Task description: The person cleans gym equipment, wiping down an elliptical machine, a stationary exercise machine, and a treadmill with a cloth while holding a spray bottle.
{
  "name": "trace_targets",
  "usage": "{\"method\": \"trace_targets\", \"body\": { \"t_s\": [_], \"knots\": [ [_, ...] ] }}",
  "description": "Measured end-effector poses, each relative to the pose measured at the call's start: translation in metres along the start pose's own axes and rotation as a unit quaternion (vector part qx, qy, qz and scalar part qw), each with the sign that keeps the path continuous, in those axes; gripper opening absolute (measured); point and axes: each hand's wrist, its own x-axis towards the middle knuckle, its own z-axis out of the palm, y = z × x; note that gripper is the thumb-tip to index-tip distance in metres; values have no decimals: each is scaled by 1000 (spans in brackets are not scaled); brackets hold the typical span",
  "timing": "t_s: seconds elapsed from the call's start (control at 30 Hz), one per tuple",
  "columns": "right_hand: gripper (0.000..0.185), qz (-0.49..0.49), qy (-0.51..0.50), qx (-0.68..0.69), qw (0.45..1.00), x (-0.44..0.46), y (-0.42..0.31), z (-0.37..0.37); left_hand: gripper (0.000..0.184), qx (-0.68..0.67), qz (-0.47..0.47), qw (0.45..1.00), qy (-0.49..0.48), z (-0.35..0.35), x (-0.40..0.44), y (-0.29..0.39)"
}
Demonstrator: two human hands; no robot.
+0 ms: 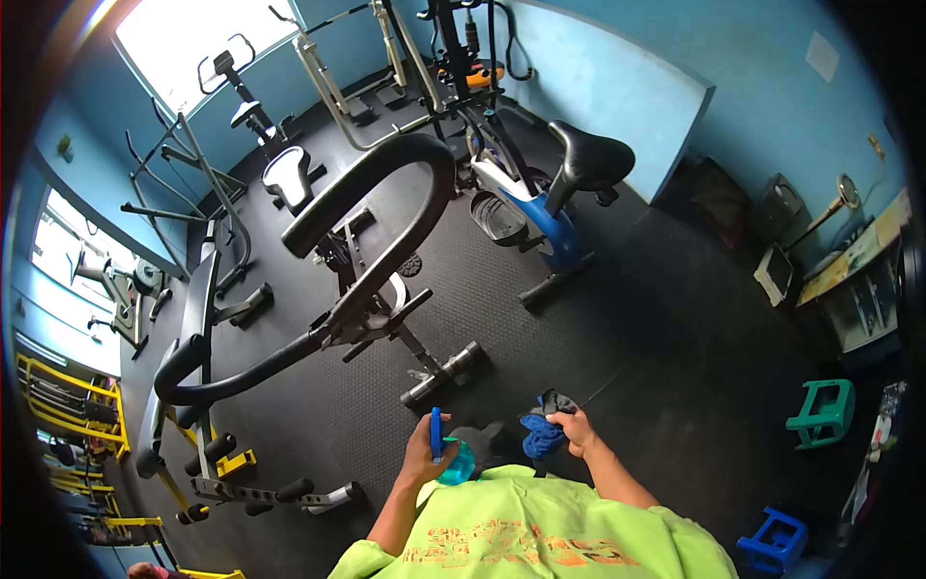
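Note:
My left hand is closed around a spray bottle with a blue trigger head and teal see-through body, held close to the green shirt. In my right hand a crumpled cloth, blue with dark grey parts, is gripped and hangs down in front of the waist. Just ahead of both hands stands an exercise bike, its big curved black handlebar reaching up toward the camera. Neither hand touches it.
A blue and white exercise bike stands ahead to the right. On the left is a weight bench, with yellow racks beyond. Green and blue stools sit at the right, below a shelf. Black matting covers the floor.

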Motion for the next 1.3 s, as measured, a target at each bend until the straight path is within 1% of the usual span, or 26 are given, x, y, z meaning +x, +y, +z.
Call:
{"method": "trace_targets", "body": {
  "t_s": [0.03,0.07,0.17,0.2,0.23,0.3,0.37,0.43,0.47,0.5,0.57,0.6,0.67,0.7,0.77,0.83,0.87,0.9,0.93,0.97,1.0,1.03,1.1,1.17,1.23,1.3],
  "knots": [
    [44,3,-7,-33,999,16,-6,6,55,0,-6,1000,8,3,8,2],
    [46,-24,-4,-70,997,33,-12,14,55,0,-9,1000,15,2,19,3],
    [47,-44,-17,-111,993,76,-43,50,55,-4,1,999,39,4,58,-8],
    [49,-36,-35,-119,992,87,-57,61,55,-17,-8,999,46,3,73,-17],
    [50,-58,-35,-150,986,96,-70,72,55,1,-38,999,35,-2,92,-10],
    [48,-113,-32,-221,968,115,-96,88,57,62,29,997,23,-12,128,10],
    [48,-105,-60,-219,968,142,-123,98,58,72,26,997,11,-18,160,16],
    [64,-97,-33,-269,958,173,-140,107,59,98,46,994,4,-28,180,38],
    [69,-121,-18,-313,942,188,-148,113,57,112,28,993,0,-32,187,48],
    [70,-122,-23,-315,941,193,-164,127,57,121,16,993,-2,-34,191,53],
    [71,-121,-73,-305,942,230,-168,144,55,130,47,990,19,-36,200,60],
    [71,-107,-84,-301,944,249,-168,155,54,124,-9,992,12,-35,203,65],
    [73,-161,-139,-311,926,286,-160,178,53,133,-51,990,21,-28,209,55],
    [75,-147,-164,-296,929,308,-150,188,53,137,-73,988,26,-25,209,50],
    [76,-101,-169,-338,920,328,-155,208,53,131,-122,984,24,-14,214,42],
    [77,-83,-199,-332,918,357,-140,217,52,149,-137,976,76,-2,219,39],
    [77,-107,-202,-344,911,373,-122,220,52,147,-157,973,76,1,228,38],
    [77,-86,-212,-346,910,380,-121,223,52,140,-198,968,68,1,240,46],
    [76,-58,-227,-392,890,385,-131,230,51,132,-241,960,61,3,246,51],
    [75,-38,-241,-436,866,395,-135,238,51,131,-260,955,64,7,252,47],
    [74,-62,-252,-461,849,406,-126,245,52,130,-242,959,75,12,258,40],
    [72,-113,-253,-471,838,416,-113,253,52,128,-225,962,87,17,263,35],
    [71,-162,-255,-502,810,434,-88,279,51,116,-258,954,97,29,277,27],
    [72,-168,-292,-531,778,445,-67,309,50,98,-279,949,106,39,292,21],
    [69,-177,-329,-621,689,456,-24,336,52,97,-299,939,140,52,299,15],
    [62,-129,-357,-667,641,468,19,353,52,66,-299,936,171,68,289,-2]
  ]
}}
